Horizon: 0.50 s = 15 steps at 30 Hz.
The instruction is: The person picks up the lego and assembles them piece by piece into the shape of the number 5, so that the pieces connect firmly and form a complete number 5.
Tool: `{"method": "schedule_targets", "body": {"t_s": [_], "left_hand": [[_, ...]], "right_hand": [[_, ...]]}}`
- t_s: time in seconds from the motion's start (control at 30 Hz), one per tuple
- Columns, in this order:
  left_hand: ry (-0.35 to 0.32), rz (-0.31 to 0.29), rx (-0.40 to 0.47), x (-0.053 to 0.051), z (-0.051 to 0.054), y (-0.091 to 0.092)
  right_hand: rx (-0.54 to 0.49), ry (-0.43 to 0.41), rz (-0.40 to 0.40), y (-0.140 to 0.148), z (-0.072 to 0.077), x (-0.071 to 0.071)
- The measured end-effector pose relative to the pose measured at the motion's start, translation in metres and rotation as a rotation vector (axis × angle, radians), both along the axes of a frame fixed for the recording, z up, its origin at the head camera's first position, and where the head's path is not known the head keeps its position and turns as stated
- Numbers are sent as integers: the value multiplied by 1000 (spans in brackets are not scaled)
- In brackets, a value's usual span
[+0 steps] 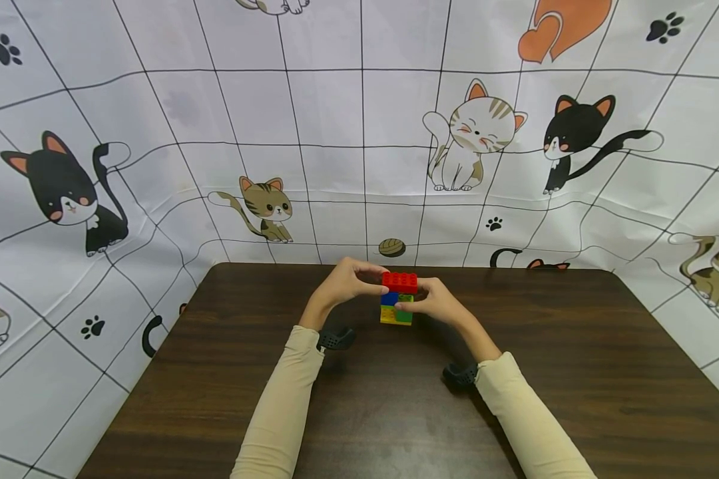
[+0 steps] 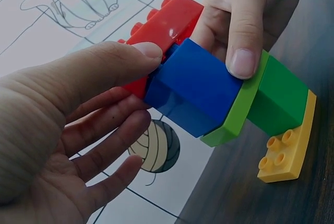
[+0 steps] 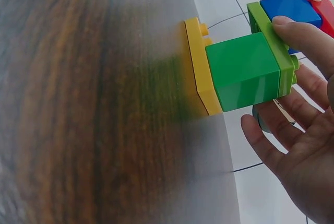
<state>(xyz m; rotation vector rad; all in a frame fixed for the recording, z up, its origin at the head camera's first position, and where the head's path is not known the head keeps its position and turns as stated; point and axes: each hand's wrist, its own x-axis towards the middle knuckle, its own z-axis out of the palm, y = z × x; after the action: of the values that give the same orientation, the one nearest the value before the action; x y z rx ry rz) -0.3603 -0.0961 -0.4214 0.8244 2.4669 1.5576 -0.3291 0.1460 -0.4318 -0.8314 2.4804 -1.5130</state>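
A stack of toy building bricks stands on the table between both hands. At its foot lies a flat yellow brick, bearing a green brick. Above that is a thin lime green brick, then a blue brick set to the left. A red brick sits on top, slightly tilted over the blue one in the left wrist view. My left hand pinches the red brick by its end, thumb on the near side. My right hand grips the lime green brick, its thumb near the blue one.
The dark wooden table reaches back to a white cloth printed with cats and grid lines, which hangs behind and at both sides. A dark band circles the left wrist, and another band the right.
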Motion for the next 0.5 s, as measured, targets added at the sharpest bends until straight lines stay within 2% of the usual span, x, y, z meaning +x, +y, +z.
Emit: {"method": "schedule_targets", "body": {"t_s": [0.5], "left_hand": [[21, -14, 10, 1, 0, 0]], "right_hand": [[1, 8, -1, 0, -1, 0]]}}
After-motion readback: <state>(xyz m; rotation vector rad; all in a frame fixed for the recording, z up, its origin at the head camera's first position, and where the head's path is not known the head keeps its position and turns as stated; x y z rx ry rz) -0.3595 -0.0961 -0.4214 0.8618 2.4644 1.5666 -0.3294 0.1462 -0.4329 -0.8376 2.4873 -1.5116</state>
